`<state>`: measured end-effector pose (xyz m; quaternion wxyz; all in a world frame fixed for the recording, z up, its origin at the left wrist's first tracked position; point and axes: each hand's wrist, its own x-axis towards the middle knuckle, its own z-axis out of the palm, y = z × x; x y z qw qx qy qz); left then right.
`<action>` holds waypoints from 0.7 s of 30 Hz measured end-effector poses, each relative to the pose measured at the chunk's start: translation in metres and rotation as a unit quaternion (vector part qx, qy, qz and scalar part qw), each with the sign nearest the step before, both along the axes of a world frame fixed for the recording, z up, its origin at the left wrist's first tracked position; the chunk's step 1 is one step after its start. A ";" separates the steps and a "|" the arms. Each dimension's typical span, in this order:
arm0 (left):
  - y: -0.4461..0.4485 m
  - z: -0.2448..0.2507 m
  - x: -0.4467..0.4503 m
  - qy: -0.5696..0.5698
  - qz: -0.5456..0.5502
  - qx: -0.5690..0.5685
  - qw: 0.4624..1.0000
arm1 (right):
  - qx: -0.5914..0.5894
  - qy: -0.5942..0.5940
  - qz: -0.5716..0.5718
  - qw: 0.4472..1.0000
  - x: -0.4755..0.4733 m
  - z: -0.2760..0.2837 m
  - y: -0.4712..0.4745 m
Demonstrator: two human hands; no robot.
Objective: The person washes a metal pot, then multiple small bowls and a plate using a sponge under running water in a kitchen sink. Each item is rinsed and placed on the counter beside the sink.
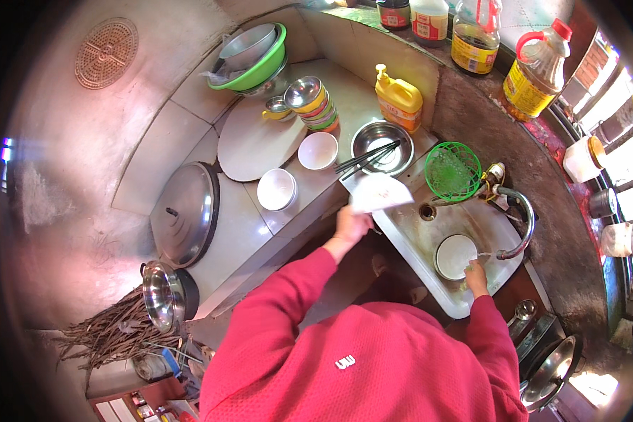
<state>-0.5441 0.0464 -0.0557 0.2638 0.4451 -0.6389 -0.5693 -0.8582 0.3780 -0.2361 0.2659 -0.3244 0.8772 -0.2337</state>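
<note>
My left hand point(352, 226) grips a white bowl point(381, 195) by its edge, tilted and slightly blurred, above the sink's left rim. Down in the white sink point(416, 266), my right hand point(475, 278) has its fingers curled at the rim of a round white dish point(456, 257). Something yellowish-green shows by those fingers, too small to make out. A thin stream of water leaves the curved metal faucet point(528, 221) beside the dish. Left of the sink, a steel basin point(369, 138) has black chopsticks point(368, 157) lying across it.
A green plastic basket point(452, 171) sits at the sink's back corner. White bowls point(277, 190), stacked steel-lined bowls point(311, 103) and a yellow pump bottle point(399, 100) stand on the tiled counter. A large pot lid point(184, 213) leans at the left. Sauce bottles point(535, 74) line the ledge.
</note>
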 end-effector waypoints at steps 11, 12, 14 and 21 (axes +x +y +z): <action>-0.140 0.013 0.197 0.236 0.320 0.469 0.789 | 0.037 -0.188 -0.033 0.981 -0.030 -0.064 0.010; -0.142 0.007 0.200 0.238 0.318 0.481 0.782 | 0.019 -0.187 -0.023 0.982 -0.034 -0.072 0.011; -0.140 -0.009 0.210 0.238 0.326 0.503 0.765 | 0.032 -0.189 -0.025 0.981 -0.022 -0.044 -0.010; -0.126 -0.047 0.199 0.258 0.365 0.457 0.769 | 0.054 -0.272 -0.116 0.954 -0.007 -0.006 -0.043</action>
